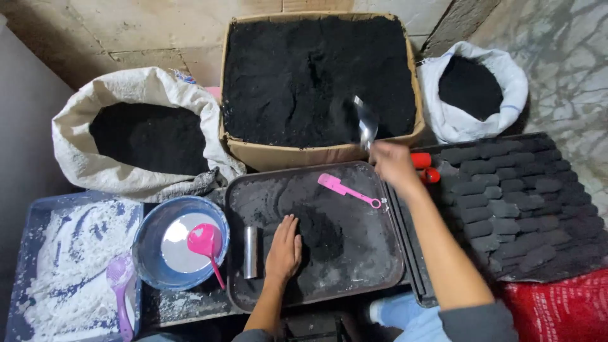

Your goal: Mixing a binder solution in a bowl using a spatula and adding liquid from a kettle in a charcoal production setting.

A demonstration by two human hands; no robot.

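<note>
My left hand lies flat, fingers together, on a dark metal tray, touching a small heap of black powder. A short metal tube stands just left of that hand. My right hand is raised at the tray's far right corner, shut on a blurred metal spoon that points up over a cardboard box of black powder. A pink spatula lies on the tray near the right hand.
Two white sacks of black powder flank the box. A blue bowl with white liquid holds a pink scoop. A blue tub of white powder holds a purple scoop. Black moulded blocks fill a tray at right.
</note>
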